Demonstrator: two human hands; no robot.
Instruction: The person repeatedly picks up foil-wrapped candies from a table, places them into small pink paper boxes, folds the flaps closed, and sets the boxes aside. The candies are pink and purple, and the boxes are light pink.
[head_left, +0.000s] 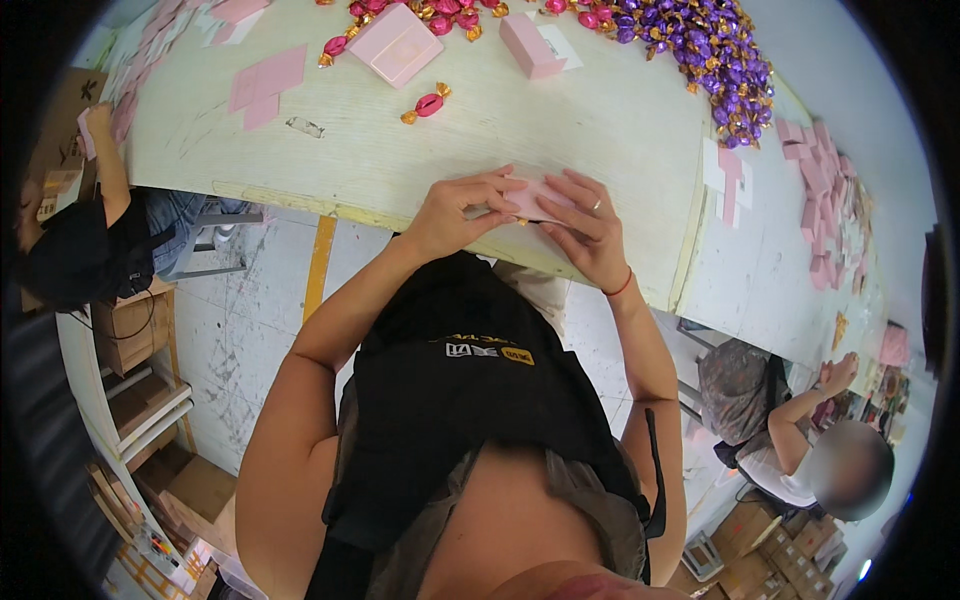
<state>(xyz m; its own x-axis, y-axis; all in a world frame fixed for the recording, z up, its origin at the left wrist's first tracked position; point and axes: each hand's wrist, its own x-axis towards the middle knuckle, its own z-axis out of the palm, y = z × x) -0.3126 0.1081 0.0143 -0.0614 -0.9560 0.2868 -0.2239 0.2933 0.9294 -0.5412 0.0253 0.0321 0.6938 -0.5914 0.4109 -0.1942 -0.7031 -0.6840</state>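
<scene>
Near the front edge of the table, a small pink paper box (534,198) is between my two hands. My left hand (455,212) pinches its left end with thumb and fingers. On the other side, my right hand (590,222), with a ring, has its fingers over the box's top and the thumb below. A speck of gold shows at the box's near edge; what it belongs to is too small to tell. Beyond my hands lies a single red candy in a gold-ended wrapper (430,105). Farther off stand a pink box (394,45) and another pink box (532,46).
Red wrapped candies (455,14) and a large heap of purple ones (715,70) lie along the far side. Flat pink cards (268,84) rest to the left. Many pink boxes (822,195) are piled at the right. One person (80,250) sits left, another (800,450) right.
</scene>
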